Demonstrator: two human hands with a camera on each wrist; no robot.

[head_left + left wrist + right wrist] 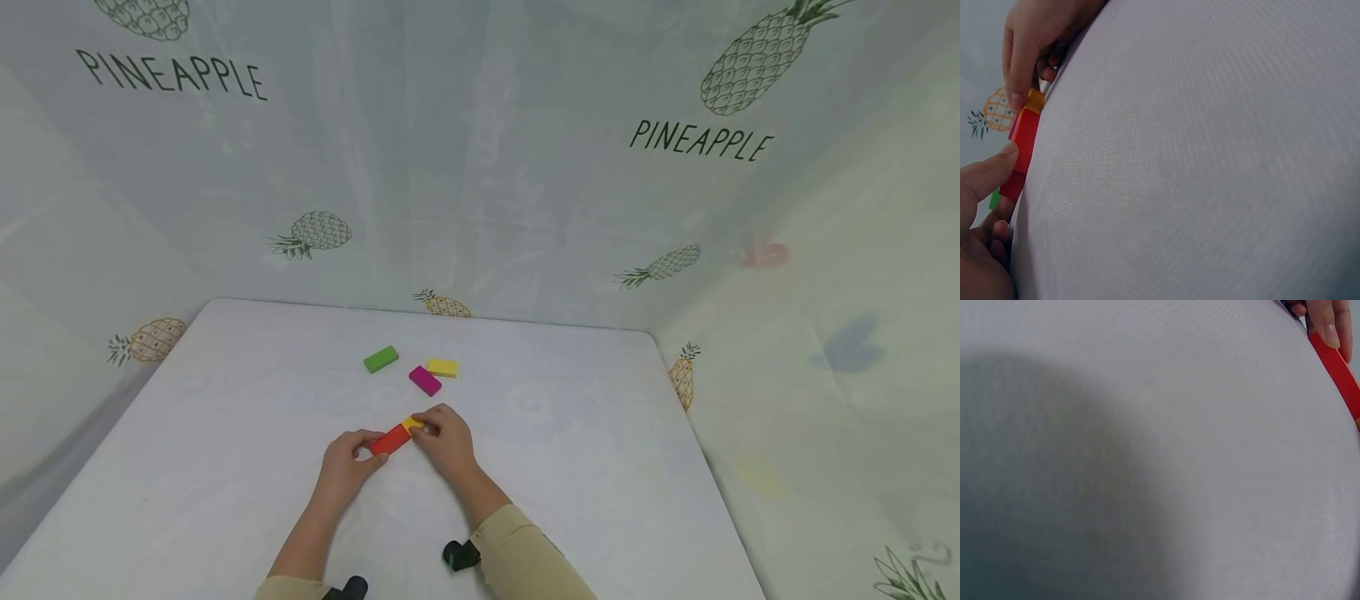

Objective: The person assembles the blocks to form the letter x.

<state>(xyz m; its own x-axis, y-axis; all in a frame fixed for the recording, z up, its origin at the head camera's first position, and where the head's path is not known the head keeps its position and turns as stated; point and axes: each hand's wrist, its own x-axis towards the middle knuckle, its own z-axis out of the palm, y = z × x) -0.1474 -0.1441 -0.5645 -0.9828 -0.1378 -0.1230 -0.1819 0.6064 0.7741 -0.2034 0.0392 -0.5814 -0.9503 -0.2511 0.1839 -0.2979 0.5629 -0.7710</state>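
Note:
Near the middle of the white table, my left hand [347, 468] pinches a red block [391, 440] between thumb and fingers. My right hand [450, 443] pinches an orange-yellow block [409, 423] set against the red block's far right end, the two lying in one slanting line. In the left wrist view the red block [1027, 140] meets the orange-yellow block [1035, 100] end to end. The right wrist view catches the red block [1339, 372] at its right edge, with left-hand fingertips on it; the right hand is out of that view.
Beyond the hands lie a green block [381, 359], a magenta block [425, 381] and a yellow block [443, 368]; the last two touch or nearly touch. A pale curtain printed with pineapples [321, 230] surrounds the table [585, 450]. Black wrist devices [461, 555] sit by the sleeves.

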